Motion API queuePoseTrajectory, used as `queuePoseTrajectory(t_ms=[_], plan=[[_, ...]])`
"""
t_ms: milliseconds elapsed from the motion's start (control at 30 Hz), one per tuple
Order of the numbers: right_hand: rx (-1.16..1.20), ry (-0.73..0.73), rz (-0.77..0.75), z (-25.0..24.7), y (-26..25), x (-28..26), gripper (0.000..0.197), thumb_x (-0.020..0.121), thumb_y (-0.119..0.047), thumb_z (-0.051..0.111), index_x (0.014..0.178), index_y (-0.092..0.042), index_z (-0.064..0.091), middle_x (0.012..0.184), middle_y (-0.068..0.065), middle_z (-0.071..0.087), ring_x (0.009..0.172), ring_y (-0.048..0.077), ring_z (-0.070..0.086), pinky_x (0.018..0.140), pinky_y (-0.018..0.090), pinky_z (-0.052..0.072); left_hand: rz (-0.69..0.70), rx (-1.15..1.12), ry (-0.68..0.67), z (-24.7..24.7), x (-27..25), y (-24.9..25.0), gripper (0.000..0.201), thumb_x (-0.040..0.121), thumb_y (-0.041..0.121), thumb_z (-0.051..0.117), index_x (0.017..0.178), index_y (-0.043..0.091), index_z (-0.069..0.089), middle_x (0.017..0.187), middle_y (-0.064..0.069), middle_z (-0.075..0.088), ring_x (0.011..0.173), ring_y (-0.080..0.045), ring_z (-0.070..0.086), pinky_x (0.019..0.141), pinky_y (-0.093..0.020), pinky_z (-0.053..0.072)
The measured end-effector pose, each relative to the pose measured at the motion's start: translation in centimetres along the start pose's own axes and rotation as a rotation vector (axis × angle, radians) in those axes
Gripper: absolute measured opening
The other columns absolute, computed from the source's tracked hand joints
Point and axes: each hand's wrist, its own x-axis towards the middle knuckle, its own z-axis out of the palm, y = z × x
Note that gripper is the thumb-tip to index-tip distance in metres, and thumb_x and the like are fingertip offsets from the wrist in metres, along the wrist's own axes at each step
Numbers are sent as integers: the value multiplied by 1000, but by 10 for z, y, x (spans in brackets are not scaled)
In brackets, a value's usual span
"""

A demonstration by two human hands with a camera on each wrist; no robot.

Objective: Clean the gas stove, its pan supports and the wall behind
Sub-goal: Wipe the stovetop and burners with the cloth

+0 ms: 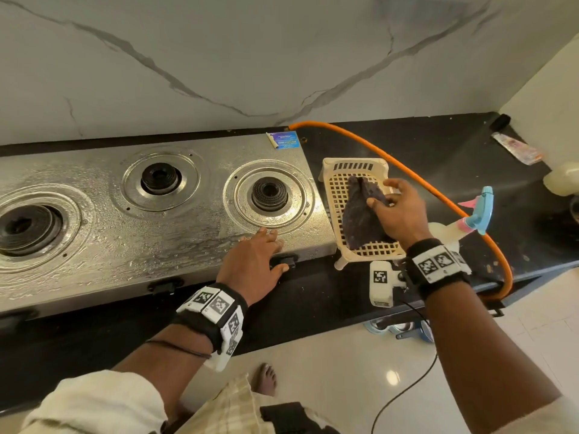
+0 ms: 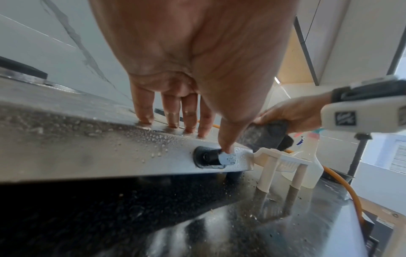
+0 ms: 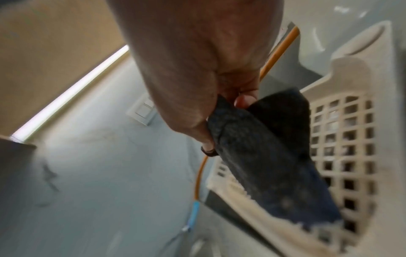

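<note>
Marble wall (image 1: 219, 57) fills the upper half of the head view; black counter (image 1: 438, 145) runs under it, w/ open dark surface at upper right. We see the gas stove (image 1: 125, 239), steel top wet w/ droplets, its long axis running from lower left to centre of frame, its right end just beside the cream basket (image 1: 357, 166). Pan supports are not in view; three burners sit bare. Orange hose (image 1: 423, 183) arcs round the basket's far side; spray bottle (image 1: 479, 211) stands just right of it. Dark cloth (image 1: 360, 220) lies in the basket, long axis roughly top-to-bottom. Right hand (image 1: 401, 211) is nearer: thumb and fingers pinch the cloth's upper part. Left hand (image 1: 253, 261) rests flat, fingers straight, on the stove's front-right edge, thumb on a knob (image 2: 211, 157). We judge the next move is cloth leftward, over the basket rim onto the stove, approx. towards the left hand.
</note>
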Motion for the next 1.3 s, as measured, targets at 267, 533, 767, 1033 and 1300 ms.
queuePoseTrajectory(t_ms=[267, 533, 767, 1033, 1300], plan=[[464, -222, -227, 3, -76, -83, 40, 97, -26, 74, 135, -29, 60, 126, 1, 73, 113, 16, 73, 84, 39, 65, 11, -351, 122, -35, -4, -4, 64, 96, 68, 45, 140, 23, 59, 142, 2, 61, 133, -12, 54, 115, -45, 44], [754, -547, 47, 79, -82, -132, 45, 95, -19, 74, 137, -17, 58, 118, 13, 77, 110, 30, 75, 94, 50, 61, -403, -1197, -99, -69, -19, -12, 45, 94, 61, 60, 116, 24, 73, 109, -2, 79, 105, -20, 74, 103, -47, 54], [545, -797, 211, 120, -84, -138, 32, 97, -19, 74, 128, -14, 66, 118, 12, 77, 104, 25, 77, 90, 43, 63, -496, -967, -68, -66, -45, -54, 32, 96, 42, 69, 126, 32, 68, 115, 4, 76, 111, -20, 70, 105, -51, 52], [532, -617, -403, 125, -105, -142, 68, 94, -3, 75, 148, -29, 43, 125, -19, 70, 116, 17, 72, 88, 46, 65, -229, -782, 275, -105, -70, -65, 16, 99, 15, 68, 103, 29, 73, 93, 14, 77, 94, 2, 71, 79, -12, 52], [465, -604, -331, 161, -99, -148, 75, 93, -8, 78, 149, -43, 43, 124, -1, 73, 115, 14, 73, 90, 38, 63, -253, -661, 333, -97, -92, -91, 20, 101, 13, 64, 117, 19, 74, 111, 8, 76, 108, -4, 70, 94, -29, 56]])
